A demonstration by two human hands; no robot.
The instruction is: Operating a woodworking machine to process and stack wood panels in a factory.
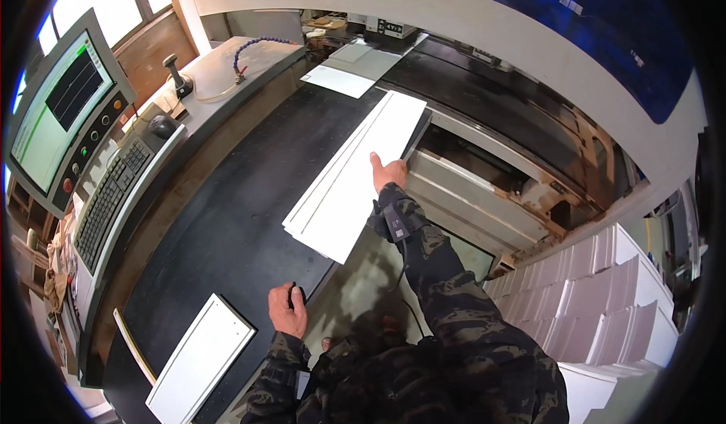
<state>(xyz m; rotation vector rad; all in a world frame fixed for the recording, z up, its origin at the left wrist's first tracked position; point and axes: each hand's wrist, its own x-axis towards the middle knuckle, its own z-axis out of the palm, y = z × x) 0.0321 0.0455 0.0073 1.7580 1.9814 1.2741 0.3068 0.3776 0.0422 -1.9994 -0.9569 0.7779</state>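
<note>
A glossy blue cover [628,50] curves at far right. On the smooth black desk [234,208], long flat white panels [348,205] lie fanned to the right; another white panel [200,360] lies near left. My right hand [389,175] reaches far onto the fanned ones, thumb spread; my left hand [287,314] is half curled by the desk's edge. Whether they grip, I cannot tell. The cover's small label [571,4] is unreadable.

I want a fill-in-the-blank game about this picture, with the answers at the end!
1. The right hand touches stacked panels coloured ____.
2. The table under them is coloured ____.
3. In the picture, the separate panel lies to the ____ of the left hand.

Answers: white; black; left.
</note>
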